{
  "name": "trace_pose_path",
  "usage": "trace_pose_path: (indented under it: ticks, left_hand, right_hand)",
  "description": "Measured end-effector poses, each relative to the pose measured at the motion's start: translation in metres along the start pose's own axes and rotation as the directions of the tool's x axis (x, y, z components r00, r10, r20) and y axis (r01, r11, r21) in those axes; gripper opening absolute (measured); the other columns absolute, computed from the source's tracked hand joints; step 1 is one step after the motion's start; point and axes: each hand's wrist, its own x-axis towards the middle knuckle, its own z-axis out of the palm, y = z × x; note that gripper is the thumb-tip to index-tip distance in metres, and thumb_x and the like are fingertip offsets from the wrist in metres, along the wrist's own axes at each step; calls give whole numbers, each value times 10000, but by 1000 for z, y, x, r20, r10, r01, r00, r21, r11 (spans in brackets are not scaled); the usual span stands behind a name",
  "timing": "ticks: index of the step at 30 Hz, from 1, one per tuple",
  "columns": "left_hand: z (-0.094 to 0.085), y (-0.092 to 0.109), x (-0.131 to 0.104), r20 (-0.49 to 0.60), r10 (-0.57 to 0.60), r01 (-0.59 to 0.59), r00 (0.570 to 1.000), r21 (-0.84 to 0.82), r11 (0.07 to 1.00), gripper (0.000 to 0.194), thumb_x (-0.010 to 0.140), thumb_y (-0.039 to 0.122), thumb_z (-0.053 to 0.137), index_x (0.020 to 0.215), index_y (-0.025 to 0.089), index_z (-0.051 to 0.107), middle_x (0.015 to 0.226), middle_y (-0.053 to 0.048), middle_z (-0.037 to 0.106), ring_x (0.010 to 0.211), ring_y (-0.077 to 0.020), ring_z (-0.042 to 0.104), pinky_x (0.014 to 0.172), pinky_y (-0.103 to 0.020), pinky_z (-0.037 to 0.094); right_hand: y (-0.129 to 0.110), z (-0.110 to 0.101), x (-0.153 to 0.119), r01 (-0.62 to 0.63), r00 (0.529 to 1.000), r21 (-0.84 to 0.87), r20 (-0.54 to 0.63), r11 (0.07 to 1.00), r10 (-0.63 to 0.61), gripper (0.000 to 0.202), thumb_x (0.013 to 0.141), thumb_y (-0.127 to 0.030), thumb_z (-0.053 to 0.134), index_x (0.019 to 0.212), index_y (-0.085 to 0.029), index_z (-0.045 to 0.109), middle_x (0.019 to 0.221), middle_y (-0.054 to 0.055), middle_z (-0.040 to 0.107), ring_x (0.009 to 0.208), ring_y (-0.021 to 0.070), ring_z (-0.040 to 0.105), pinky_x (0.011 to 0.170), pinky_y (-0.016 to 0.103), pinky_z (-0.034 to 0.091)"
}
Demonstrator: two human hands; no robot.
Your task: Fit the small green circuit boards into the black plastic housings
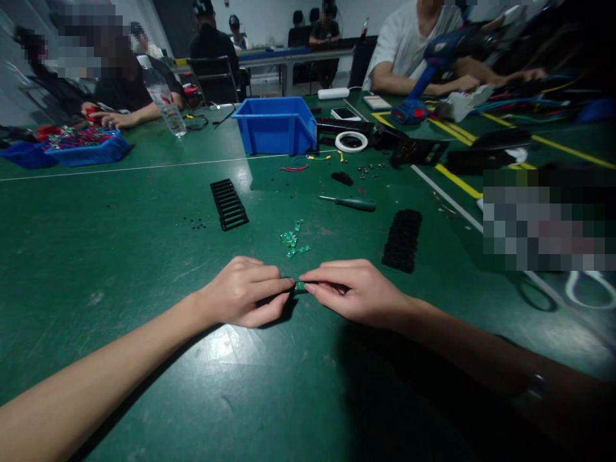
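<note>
A small green circuit board (299,286) is between my two hands, just above or on the table. The fingertips of my right hand (360,289) pinch its right end. My left hand (248,292) is closed, index fingertip at the board's left end and thumb just below; a dark bit shows there, too small to make out. Just beyond my fingers lies a loose pile of similar green circuit boards (289,239). A black slotted frame (229,205) rests to the left, near several tiny black pieces (197,223). To the right is a stack of black plastic parts (403,240).
A green-handled screwdriver (356,203) lies behind the pile. Farther back stand a blue bin (276,128), a white tape ring (351,142), a water bottle (166,102) and a blue power drill (423,77). Other people sit around the green table (231,398).
</note>
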Motion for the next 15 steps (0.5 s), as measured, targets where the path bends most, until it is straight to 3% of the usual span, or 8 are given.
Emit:
trace_pose_path:
  ticks: [6, 15]
  left_hand:
    - [-1, 0, 0, 18, -1, 1, 1000, 4, 1000, 250, 900, 185, 592, 1133, 137, 666, 710, -24, 668, 533, -136, 548, 518, -311, 375]
    - [-1, 1, 3, 20, -4, 4, 1000, 13, 1000, 219, 914, 204, 572, 1100, 146, 673, 693, -27, 668, 531, -128, 560, 520, -295, 384]
  right_hand:
    - [1, 0, 0, 46, 999, -23, 9, 999, -46, 193, 938, -175, 610, 1046, -145, 768, 767, 33, 709, 629, 107, 602, 622, 217, 453]
    - [0, 1, 0, 22, 1000, -26, 17, 999, -21, 185, 926, -170, 613, 1038, -154, 759, 723, 16, 674, 608, 105, 586, 605, 221, 439]
